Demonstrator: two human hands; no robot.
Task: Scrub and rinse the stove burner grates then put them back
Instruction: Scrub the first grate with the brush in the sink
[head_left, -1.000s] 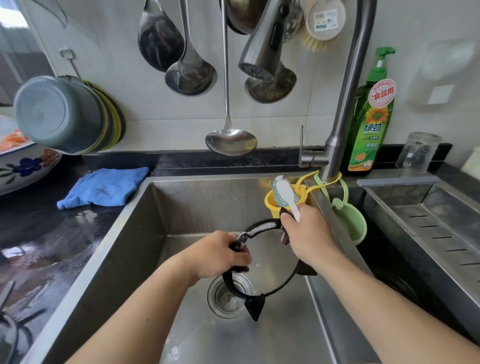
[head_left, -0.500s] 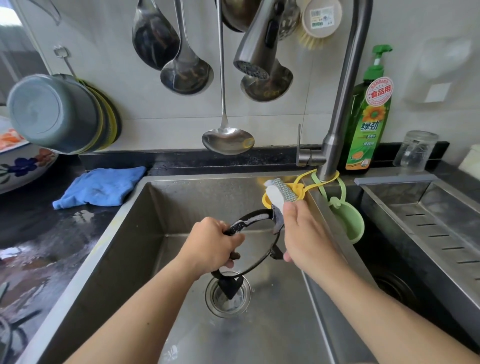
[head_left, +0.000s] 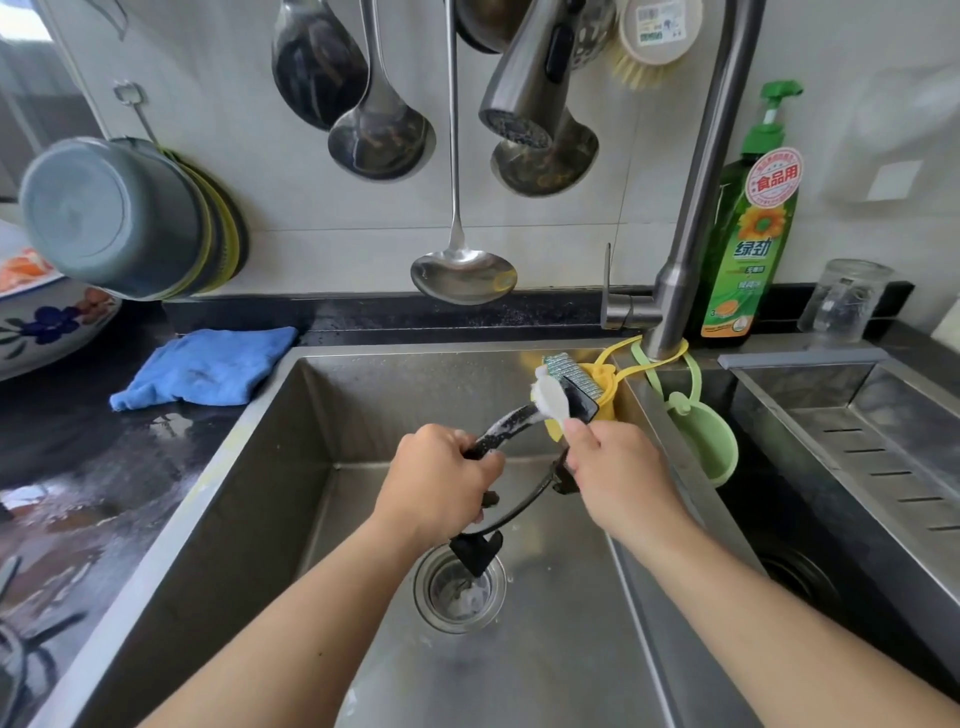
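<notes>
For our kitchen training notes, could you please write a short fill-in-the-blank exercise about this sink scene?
1. The left hand grips the black ____ over the sink.
2. The right hand holds a white ____ against its soapy rim.
3. The cloth on the counter is ____ in colour.
4. The dish soap bottle stands to the ____ of the faucet.

Missing words: grate; brush; blue; right

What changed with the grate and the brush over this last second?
The left hand has turned the burner grate from lying nearly flat to standing more on edge, one foot now hanging over the drain. The right hand has worked the brush along the soapy top of the ring. Both grips are unchanged; the faucet stays off.
</notes>
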